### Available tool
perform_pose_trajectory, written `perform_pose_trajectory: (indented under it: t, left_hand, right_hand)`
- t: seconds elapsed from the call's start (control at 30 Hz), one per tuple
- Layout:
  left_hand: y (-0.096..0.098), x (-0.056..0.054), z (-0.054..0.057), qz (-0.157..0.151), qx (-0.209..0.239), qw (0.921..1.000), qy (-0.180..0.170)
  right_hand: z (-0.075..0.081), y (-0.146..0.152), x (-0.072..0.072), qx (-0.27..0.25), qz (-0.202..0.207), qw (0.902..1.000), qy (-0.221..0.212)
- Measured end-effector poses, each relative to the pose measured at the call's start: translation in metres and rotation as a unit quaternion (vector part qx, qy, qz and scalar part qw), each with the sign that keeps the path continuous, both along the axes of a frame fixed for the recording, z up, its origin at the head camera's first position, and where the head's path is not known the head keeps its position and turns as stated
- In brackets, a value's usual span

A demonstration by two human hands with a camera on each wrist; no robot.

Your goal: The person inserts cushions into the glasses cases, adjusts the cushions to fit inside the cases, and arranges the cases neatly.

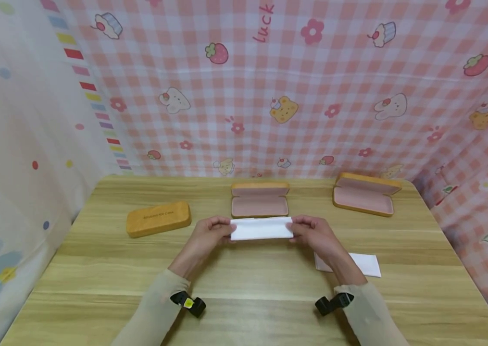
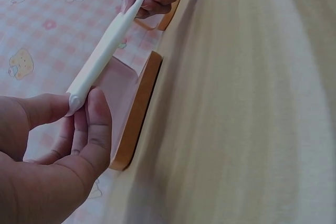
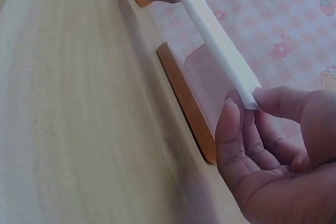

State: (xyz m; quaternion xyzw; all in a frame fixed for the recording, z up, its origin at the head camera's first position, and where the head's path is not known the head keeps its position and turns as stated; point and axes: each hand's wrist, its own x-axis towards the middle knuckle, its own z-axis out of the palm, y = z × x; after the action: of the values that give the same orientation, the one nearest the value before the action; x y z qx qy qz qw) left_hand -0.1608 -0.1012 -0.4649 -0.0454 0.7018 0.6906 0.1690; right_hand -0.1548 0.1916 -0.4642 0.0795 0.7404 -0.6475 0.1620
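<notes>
A folded white cloth (image 1: pixel 261 228) is stretched level between the two hands, raised above the table just in front of an open glasses case (image 1: pixel 260 206). My left hand (image 1: pixel 210 235) pinches its left end between thumb and fingers; the same grip shows up close in the left wrist view, where the cloth (image 2: pixel 102 56) looks like a narrow strip. At the other end, my right hand (image 1: pixel 315 234) pinches the cloth the same way. The case behind has a pink lining and an orange-tan shell (image 3: pixel 184 98).
On the left lies a closed tan glasses case (image 1: pixel 159 219) with printing on its lid. A second open case (image 1: pixel 365 197) stands at the back right. Another folded white cloth (image 1: pixel 367 265) lies on the wooden table (image 1: pixel 252 298), partly under the right forearm. A patterned curtain (image 1: pixel 244 96) hangs behind.
</notes>
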Motion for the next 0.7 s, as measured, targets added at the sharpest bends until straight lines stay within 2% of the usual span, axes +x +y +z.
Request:
perform_pose_trajectory:
  t: [0.27, 0.7]
  left_hand:
    - [0.003, -0.014, 0.002, 0.002, 0.015, 0.9999, -0.005]
    - [0.009, -0.038, 0.008, 0.039, -0.011, 0.9991, -0.007]
  right_hand:
    - [0.004, -0.002, -0.012, 0.015, -0.022, 0.9996, -0.004]
    - [0.001, -0.003, -0.037, 0.050, -0.034, 0.9981, 0.015]
